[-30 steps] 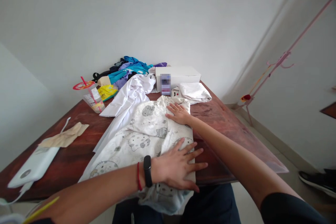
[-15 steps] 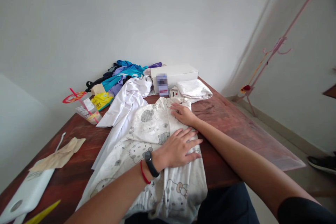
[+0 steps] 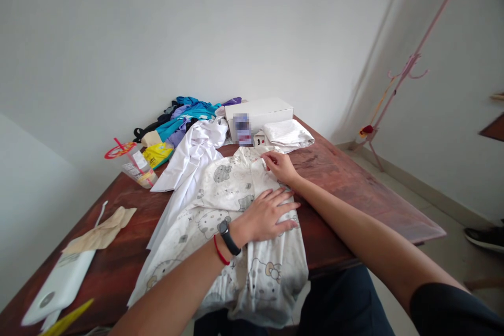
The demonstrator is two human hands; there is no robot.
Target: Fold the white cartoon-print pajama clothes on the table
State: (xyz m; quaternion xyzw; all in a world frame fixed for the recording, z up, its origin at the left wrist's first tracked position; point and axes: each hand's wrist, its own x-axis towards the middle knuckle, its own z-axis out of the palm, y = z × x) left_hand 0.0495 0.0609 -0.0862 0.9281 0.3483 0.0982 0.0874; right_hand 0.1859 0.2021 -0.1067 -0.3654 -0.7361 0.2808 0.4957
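A white garment with a grey cat print (image 3: 220, 223) lies spread along the table, its lower end hanging over the near edge. My left hand (image 3: 265, 215) rests flat on its right part, fingers spread, with a black band and a red cord at the wrist. Farther up, my right hand (image 3: 281, 167) is at the garment's upper right, fingers bent and drawn together in a pinch on the cloth. The fingertips are partly hidden. Plain white cloth (image 3: 192, 155) lies beneath and left of the printed garment.
Behind are a white box (image 3: 263, 113), a folded white cloth (image 3: 289, 134) and a pile of coloured clothes (image 3: 189, 110). A plastic cup with a straw (image 3: 137, 168), a yellow packet (image 3: 157, 155) and a white device (image 3: 61, 286) under brown paper (image 3: 102, 228) occupy the left. A pink stand (image 3: 394, 92) is at right.
My right hand has gone from lying flat with spread fingers to bent, closed fingers at nearly the same spot. My left hand stays flat on the garment. The view has shifted slightly.
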